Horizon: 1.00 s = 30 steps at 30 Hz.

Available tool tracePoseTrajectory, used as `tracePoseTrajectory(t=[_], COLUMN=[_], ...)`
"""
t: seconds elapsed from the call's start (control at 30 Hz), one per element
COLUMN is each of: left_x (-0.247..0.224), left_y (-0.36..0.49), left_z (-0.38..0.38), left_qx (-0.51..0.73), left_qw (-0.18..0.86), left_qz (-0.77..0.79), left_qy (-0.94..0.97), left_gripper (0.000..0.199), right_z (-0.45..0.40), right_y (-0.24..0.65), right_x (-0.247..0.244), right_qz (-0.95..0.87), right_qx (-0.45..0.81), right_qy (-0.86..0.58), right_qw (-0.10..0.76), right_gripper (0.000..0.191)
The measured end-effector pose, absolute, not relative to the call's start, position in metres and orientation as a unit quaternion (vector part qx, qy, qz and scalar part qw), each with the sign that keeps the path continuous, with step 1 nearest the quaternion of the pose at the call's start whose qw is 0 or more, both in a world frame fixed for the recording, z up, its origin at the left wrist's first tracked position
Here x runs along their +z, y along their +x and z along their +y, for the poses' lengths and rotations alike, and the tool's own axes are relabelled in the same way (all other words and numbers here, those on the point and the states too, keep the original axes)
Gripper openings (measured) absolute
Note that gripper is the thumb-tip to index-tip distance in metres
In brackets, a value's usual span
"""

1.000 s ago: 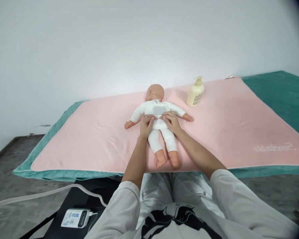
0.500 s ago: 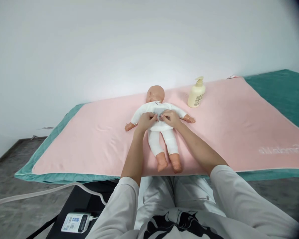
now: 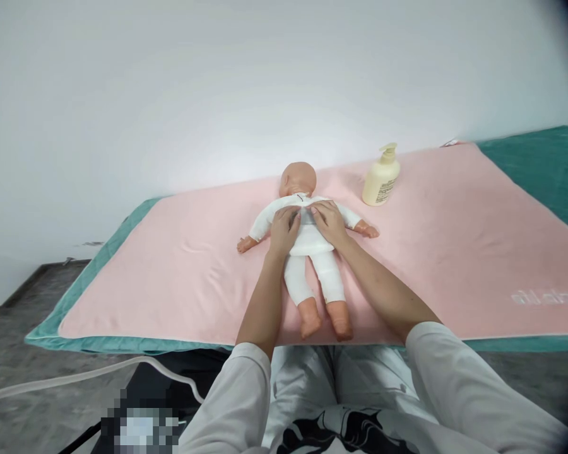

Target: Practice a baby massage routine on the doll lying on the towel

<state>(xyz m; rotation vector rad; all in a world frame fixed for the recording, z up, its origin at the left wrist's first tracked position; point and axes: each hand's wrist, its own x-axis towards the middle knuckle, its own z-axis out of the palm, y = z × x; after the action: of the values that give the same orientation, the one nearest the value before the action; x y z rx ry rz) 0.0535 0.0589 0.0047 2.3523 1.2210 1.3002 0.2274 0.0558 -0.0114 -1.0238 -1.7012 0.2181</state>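
Doll (image 3: 308, 241) in white cloth, lying limbs outspread on a pink blanket (image 3: 430, 271), its head toward the pale wall (image 3: 265, 82) and its bare, smooth feet toward the person. The person's left hand (image 3: 284, 231) rests palm down on the doll's torso, fingers side by side, thumb set apart; the right hand (image 3: 330, 222) lies opposite, flattened, fingers slightly parted. Between them shows a grey rectangular patch (image 3: 307, 217), any wording on it unreadable. A short dark mark sits at the doll's collar. Pale lettering (image 3: 549, 297) on the blanket is blurred and cut by the right edge. Near the doll's right-hand side stands a cream pump bottle (image 3: 382, 183), rounded at the shoulder, its dark printed block too small to read. The blanket is soft and faintly creased, over a teal quilted cover (image 3: 530, 170).
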Motion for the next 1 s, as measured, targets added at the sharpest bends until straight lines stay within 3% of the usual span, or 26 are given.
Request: tracePoseTrajectory(t=[0.17, 0.47, 0.73, 1.0], left_x=[0.002, 0.021, 0.016, 0.016], left_y=[0.054, 0.053, 0.049, 0.054], left_z=[0.063, 0.075, 0.069, 0.067], left_qx=[0.429, 0.345, 0.432, 0.351], left_qw=[0.108, 0.187, 0.13, 0.074], left_qz=[0.417, 0.499, 0.461, 0.484], left_qy=[0.794, 0.773, 0.764, 0.798], left_gripper=[0.054, 0.04, 0.035, 0.032], right_z=[0.063, 0.079, 0.068, 0.073], right_y=[0.228, 0.221, 0.224, 0.224], right_x=[-0.018, -0.01, -0.009, -0.013], right_qz=[-0.725, -0.722, -0.731, -0.74], right_qx=[0.095, 0.106, 0.092, 0.116], right_qy=[-0.444, -0.501, -0.436, -0.442], right_qw=[0.517, 0.466, 0.517, 0.493], right_gripper=[0.051, 0.039, 0.045, 0.048])
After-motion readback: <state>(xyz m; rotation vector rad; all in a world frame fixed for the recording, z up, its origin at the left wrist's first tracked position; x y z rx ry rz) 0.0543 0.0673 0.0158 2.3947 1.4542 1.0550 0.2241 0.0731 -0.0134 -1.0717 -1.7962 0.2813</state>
